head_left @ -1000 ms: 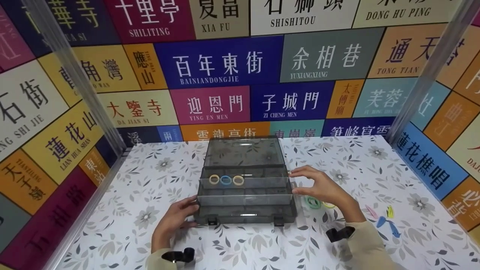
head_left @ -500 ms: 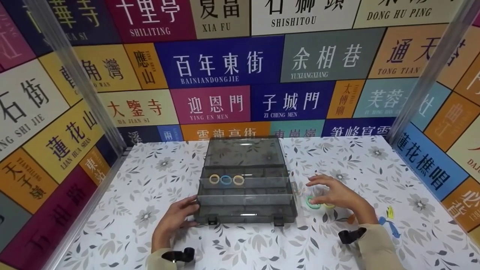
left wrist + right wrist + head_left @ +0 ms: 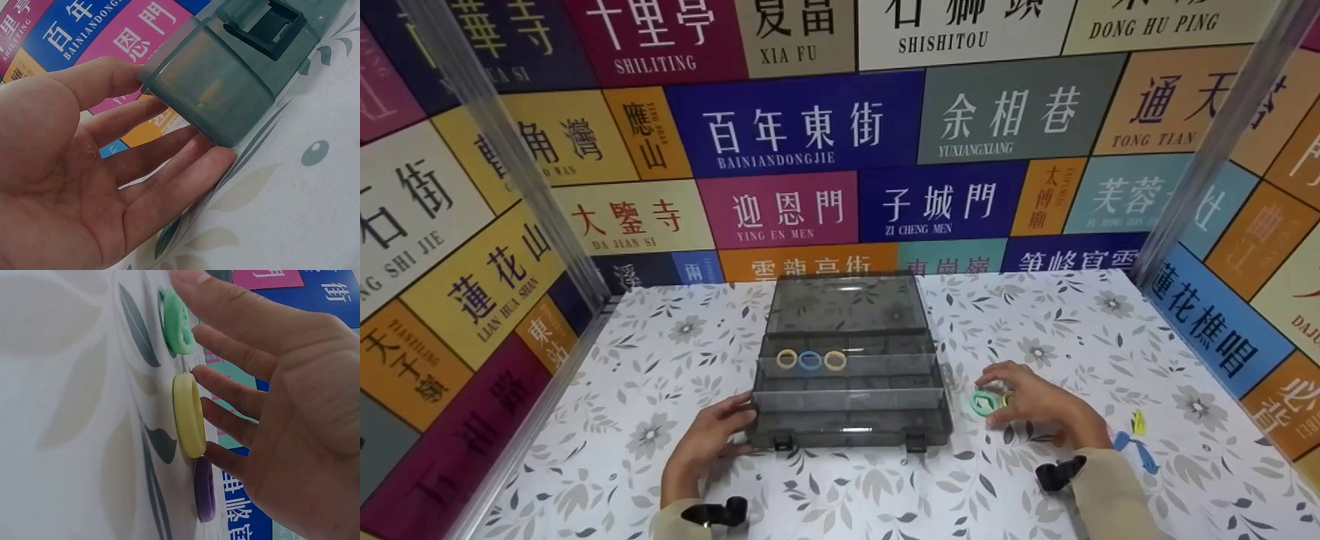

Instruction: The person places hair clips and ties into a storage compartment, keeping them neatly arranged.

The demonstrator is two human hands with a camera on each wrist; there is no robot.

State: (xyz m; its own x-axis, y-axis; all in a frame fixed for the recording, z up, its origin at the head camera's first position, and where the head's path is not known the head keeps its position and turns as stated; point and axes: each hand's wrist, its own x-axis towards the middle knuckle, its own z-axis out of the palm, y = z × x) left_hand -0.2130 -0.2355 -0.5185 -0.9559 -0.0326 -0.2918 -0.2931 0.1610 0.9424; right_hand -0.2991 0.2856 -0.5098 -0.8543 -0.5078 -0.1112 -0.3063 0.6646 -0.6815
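A smoky see-through compartment box (image 3: 847, 420) stands with its lid (image 3: 847, 304) raised. My left hand (image 3: 712, 427) rests its fingertips against the box's left side; in the left wrist view the fingers (image 3: 174, 185) reach the lower corner. My right hand (image 3: 1035, 397) is to the right of the box, thumb and fingers spread around a mint-green hair tie (image 3: 982, 403). The right wrist view shows that green hair tie (image 3: 179, 323) on the table between thumb and index finger, with a yellow hair tie (image 3: 188, 415) and a purple hair tie (image 3: 205, 489) in line with it.
Two cream rings and a blue ring (image 3: 810, 361) sit in the box's back row. Right of my right wrist lie a blue clip-like piece (image 3: 1140, 454) and a yellow one (image 3: 1140, 424). Sign-printed walls (image 3: 795, 127) enclose the flowered tabletop (image 3: 652, 435).
My right hand has left the box's right edge and come right and down to the green hair tie. My left hand keeps its place at the box.
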